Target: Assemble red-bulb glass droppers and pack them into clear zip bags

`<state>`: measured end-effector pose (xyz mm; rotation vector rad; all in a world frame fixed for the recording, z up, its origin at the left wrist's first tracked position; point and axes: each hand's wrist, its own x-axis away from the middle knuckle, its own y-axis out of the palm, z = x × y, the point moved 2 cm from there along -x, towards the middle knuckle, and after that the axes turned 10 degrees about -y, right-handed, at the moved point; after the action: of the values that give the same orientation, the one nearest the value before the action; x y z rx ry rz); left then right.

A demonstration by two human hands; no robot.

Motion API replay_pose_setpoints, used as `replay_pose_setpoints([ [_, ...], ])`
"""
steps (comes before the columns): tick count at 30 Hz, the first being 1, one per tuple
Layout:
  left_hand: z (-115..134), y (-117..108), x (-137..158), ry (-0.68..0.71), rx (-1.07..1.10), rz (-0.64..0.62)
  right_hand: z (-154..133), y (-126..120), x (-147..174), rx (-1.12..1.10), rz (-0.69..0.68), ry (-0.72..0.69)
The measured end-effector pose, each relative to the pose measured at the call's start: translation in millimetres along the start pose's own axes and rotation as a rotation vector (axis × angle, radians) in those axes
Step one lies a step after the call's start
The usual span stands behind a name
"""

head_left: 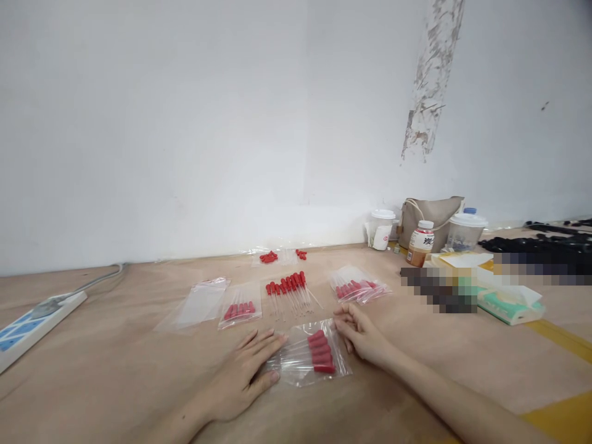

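A clear plastic bag (296, 370) lies on the table in front of me, holding several droppers (322, 353) with red rubber bulbs and thin clear tubes. My left hand (250, 373) rests on the bag's left end, its fingers spread and flat. At the bag's right edge is my right hand (363, 336), fingers loosely bent with a gap between thumb and forefinger. Just beyond lies a row of loose droppers (287, 285), bulbs pointing away from me. Filled bags lie on both sides of it: one on the left (240, 305), others on the right (358, 287).
Flat clear bags (203, 302) lie on the left, and loose red bulbs (268, 256) sit on plastic by the wall. A power strip (41, 324) is at far left. Cups, a bottle (420, 243), a grey bag (428, 216) and a tissue pack (511, 302) stand at right.
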<state>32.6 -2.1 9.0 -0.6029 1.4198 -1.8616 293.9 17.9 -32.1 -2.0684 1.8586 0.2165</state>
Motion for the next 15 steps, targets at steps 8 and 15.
replay_pose_setpoints([
  [8, -1.6, -0.3, 1.0, -0.002, 0.011, 0.011, -12.9, 1.2, -22.6, 0.192, -0.271, 0.341],
  [15, -3.2, 0.9, 3.2, -0.034, 0.090, 0.091, -16.9, 11.9, -14.2, -0.425, -0.142, 0.253],
])
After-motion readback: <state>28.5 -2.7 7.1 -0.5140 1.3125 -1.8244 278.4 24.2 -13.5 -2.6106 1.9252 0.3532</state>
